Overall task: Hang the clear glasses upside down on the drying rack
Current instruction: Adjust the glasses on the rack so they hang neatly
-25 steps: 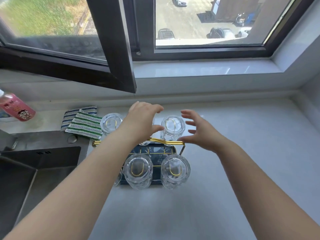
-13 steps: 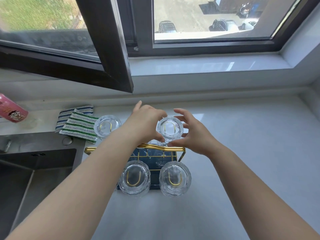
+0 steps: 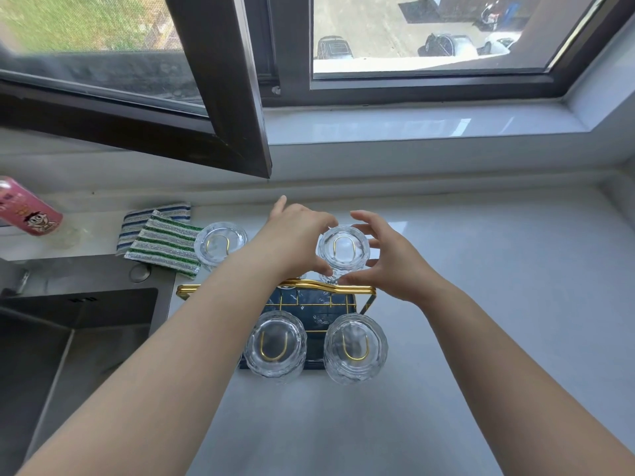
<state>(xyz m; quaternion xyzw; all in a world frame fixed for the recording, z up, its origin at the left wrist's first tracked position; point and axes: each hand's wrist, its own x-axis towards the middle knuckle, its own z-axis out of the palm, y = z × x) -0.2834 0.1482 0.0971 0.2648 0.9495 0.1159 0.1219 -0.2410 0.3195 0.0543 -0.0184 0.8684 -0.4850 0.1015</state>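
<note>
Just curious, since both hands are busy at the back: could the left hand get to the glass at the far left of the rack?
Probably yes. That far-left glass hangs uncovered just beside the left hand, with nothing between them.

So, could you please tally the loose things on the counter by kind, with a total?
Clear glasses upside down on the rack: 4 visible; the left arm may hide more
Drying rack: 1
Striped cloths: 2
Pink bottle: 1
Total: 8
</note>
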